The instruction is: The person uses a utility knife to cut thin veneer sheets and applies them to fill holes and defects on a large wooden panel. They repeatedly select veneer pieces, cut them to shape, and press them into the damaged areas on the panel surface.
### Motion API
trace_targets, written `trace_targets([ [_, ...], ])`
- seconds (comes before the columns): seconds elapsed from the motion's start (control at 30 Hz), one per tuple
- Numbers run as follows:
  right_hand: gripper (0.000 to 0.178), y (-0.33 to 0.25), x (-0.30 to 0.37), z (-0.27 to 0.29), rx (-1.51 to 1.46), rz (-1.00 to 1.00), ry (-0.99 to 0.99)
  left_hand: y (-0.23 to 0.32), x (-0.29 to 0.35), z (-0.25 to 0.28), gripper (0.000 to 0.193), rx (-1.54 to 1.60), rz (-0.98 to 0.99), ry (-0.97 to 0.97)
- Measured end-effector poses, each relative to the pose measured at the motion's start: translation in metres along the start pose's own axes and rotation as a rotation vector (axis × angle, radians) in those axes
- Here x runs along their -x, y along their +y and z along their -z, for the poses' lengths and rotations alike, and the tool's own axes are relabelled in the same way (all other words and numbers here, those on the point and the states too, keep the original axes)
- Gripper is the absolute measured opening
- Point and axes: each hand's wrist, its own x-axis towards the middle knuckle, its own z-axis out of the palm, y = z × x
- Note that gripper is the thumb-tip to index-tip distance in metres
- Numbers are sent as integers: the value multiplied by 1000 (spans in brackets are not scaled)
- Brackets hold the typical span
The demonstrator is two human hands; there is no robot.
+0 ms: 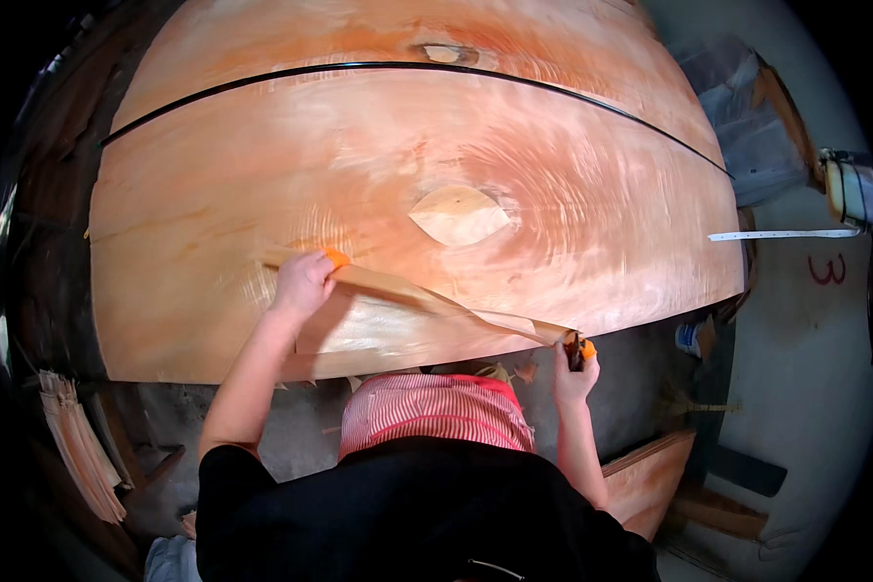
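Observation:
A large sheet of wood veneer with swirling grain lies in front of me. A long, thin veneer strip runs slantwise across its near part, twisted and lifted along its length. My left hand is closed on the strip toward its left end, with an orange cover on a finger. At the sheet's near edge, my right hand is closed around a small dark tool, its kind not clear. The strip's right end meets that hand, where orange shows too. An eye-shaped pale patch sits mid-sheet.
A thin black cord crosses the sheet's far part. A white measuring tape lies at the right edge, near a strapped pale block. Stacked veneer strips stand at lower left. A wood sheet leans at lower right.

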Motion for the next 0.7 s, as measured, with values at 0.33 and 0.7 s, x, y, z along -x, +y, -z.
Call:
trace_targets([
  [0.33, 20, 5, 84, -1, -327, 54, -119, 69, 158, 102, 24, -92, 122, 257],
  [0.7, 11, -19, 258, -15, -419, 104, -273, 117, 393, 153, 21, -186, 368, 243],
])
